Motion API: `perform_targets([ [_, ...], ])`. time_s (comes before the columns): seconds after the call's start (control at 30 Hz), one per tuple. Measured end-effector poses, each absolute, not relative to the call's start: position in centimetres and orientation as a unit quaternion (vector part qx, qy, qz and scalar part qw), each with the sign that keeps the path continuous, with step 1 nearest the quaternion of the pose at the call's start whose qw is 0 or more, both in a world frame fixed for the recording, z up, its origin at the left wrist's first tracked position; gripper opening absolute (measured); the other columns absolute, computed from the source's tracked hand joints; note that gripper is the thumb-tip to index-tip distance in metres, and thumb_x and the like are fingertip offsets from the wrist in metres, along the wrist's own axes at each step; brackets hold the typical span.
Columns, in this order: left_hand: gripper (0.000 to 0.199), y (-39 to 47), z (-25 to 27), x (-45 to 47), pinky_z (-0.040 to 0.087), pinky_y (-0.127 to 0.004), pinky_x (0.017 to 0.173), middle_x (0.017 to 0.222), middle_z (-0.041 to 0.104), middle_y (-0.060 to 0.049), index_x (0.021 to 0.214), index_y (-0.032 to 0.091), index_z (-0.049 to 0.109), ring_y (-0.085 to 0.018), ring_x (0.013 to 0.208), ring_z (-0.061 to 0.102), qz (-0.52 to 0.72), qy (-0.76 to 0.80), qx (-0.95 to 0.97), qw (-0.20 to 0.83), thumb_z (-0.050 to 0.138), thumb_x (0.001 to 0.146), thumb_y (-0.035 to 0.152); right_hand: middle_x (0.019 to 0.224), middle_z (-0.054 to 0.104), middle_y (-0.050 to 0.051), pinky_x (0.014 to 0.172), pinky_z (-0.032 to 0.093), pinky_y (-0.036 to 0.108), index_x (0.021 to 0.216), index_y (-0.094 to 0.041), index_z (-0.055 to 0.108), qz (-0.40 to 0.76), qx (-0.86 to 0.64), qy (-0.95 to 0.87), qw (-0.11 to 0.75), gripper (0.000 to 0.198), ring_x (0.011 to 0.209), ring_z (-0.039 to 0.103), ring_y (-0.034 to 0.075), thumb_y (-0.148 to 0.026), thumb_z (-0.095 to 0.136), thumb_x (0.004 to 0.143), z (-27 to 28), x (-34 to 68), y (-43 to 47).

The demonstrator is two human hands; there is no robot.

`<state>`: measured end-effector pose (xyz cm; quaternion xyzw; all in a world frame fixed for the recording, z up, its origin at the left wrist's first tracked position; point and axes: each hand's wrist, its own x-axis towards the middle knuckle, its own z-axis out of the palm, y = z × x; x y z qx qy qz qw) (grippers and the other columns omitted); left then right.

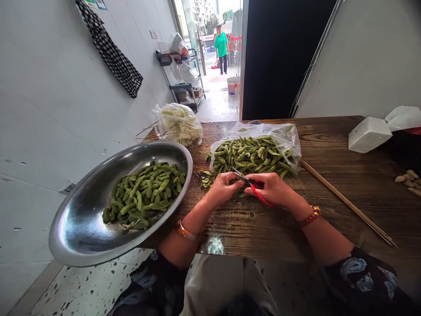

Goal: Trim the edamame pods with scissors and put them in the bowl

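Observation:
My right hand [272,188] is closed around a pair of red-handled scissors [258,194], whose blades point up and left toward my other hand. Pinched in the fingers of my left hand [224,188] is what looks like a green edamame pod, mostly hidden by the fingers. Just beyond both hands, a clear plastic bag [287,140] lies spread with many edamame pods [253,153] spilling from its mouth. Small trimmings [206,179] lie beside my left hand. To the left, a large steel basin [82,228] holds a heap of edamame pods [148,193].
A bag of cauliflower [180,125] sits behind the basin, thin sticks beside it. Long wooden skewers [348,202] lie on the table [329,171] at right, near a white foam box [370,134] and peanuts [409,180]. A cart [184,79] and a person [221,46] are farther off.

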<state>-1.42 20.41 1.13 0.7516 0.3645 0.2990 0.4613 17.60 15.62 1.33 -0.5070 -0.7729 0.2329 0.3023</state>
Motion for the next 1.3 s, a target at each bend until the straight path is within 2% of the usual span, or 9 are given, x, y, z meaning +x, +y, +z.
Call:
perform_targets([
  [0.2, 0.025, 20.7, 0.8, -1.6, 0.043, -0.025, 0.07, 0.077, 0.069, -0.005, 0.086, 0.01, 0.073, -0.015, 0.072, 0.058, 0.289, 0.37, 0.745, 0.474, 0.061, 0.077, 0.03, 0.057, 0.044, -0.006, 0.052, 0.03, 0.021, 0.07, -0.016, 0.061, 0.262, -0.503, -0.768, 0.299, 0.026, 0.055, 0.036, 0.009, -0.041, 0.062, 0.079, 1.4, 17.6, 15.6],
  [0.33, 0.024, 20.6, 0.9, -1.6, 0.041, -0.024, 0.068, 0.074, 0.067, -0.004, 0.082, 0.01, 0.072, -0.014, 0.07, 0.056, 0.299, 0.368, 0.732, 0.489, 0.063, 0.076, 0.031, 0.056, 0.043, -0.006, 0.052, 0.03, 0.021, 0.07, -0.015, 0.062, 0.263, -0.511, -0.763, 0.295, 0.026, 0.055, 0.035, 0.009, -0.04, 0.062, 0.079, 1.2, 17.7, 15.7],
  [0.47, 0.024, 20.4, 1.3, -1.5, 0.038, -0.02, 0.058, 0.067, 0.062, -0.001, 0.079, 0.011, 0.069, -0.008, 0.061, 0.05, 0.324, 0.355, 0.676, 0.558, 0.065, 0.076, 0.034, 0.057, 0.048, -0.005, 0.053, 0.032, 0.022, 0.082, -0.014, 0.068, 0.279, -0.512, -0.753, 0.306, 0.029, 0.056, 0.039, 0.01, -0.043, 0.063, 0.078, 0.9, 17.8, 15.9],
  [0.57, 0.025, 20.5, 1.5, -1.6, 0.027, -0.018, 0.044, 0.06, 0.054, 0.004, 0.081, 0.013, 0.062, -0.004, 0.047, 0.04, 0.367, 0.355, 0.577, 0.638, 0.067, 0.074, 0.037, 0.063, 0.055, -0.002, 0.055, 0.036, 0.023, 0.101, -0.014, 0.07, 0.286, -0.528, -0.722, 0.343, 0.042, 0.058, 0.045, 0.011, -0.048, 0.064, 0.077, 0.8, 17.9, 16.1],
  [0.7, 0.03, 20.9, 1.9, -2.0, 0.015, -0.017, 0.036, 0.065, 0.058, 0.003, 0.084, 0.016, 0.054, -0.003, 0.041, 0.038, 0.422, 0.347, 0.459, 0.701, 0.071, 0.069, 0.035, 0.064, 0.057, -0.001, 0.056, 0.04, 0.025, 0.113, -0.014, 0.066, 0.272, -0.545, -0.697, 0.378, 0.051, 0.058, 0.048, 0.013, -0.051, 0.064, 0.077, 1.1, 17.7, 16.0],
  [0.9, 0.033, 21.0, 2.2, -2.4, 0.018, -0.015, 0.036, 0.072, 0.063, 0.001, 0.086, 0.017, 0.051, -0.003, 0.043, 0.041, 0.47, 0.311, 0.373, 0.737, 0.073, 0.066, 0.03, 0.071, 0.062, 0.001, 0.061, 0.046, 0.027, 0.112, -0.015, 0.065, 0.246, -0.535, -0.711, 0.384, 0.05, 0.063, 0.054, 0.014, -0.05, 0.065, 0.077, 1.1, 17.3, 15.8],
  [1.07, 0.033, 20.6, 1.9, -1.9, 0.017, -0.015, 0.035, 0.074, 0.065, 0.0, 0.086, 0.017, 0.049, -0.002, 0.041, 0.041, 0.451, 0.309, 0.38, 0.746, 0.072, 0.068, 0.032, 0.084, 0.066, 0.004, 0.067, 0.049, 0.029, 0.114, -0.016, 0.064, 0.223, -0.527, -0.726, 0.381, 0.05, 0.069, 0.056, 0.016, -0.047, 0.068, 0.076, 0.7, 16.9, 15.7],
  [1.3, 0.035, 19.5, 1.9, -1.3, 0.021, -0.015, 0.037, 0.074, 0.064, 0.001, 0.088, 0.016, 0.051, -0.002, 0.041, 0.041, 0.354, 0.322, 0.491, 0.727, 0.067, 0.074, 0.044, 0.069, 0.06, 0.001, 0.055, 0.044, 0.026, 0.114, -0.015, 0.066, 0.188, -0.561, -0.69, 0.418, 0.051, 0.057, 0.048, 0.013, -0.051, 0.065, 0.078, 0.8, 16.8, 15.7],
])
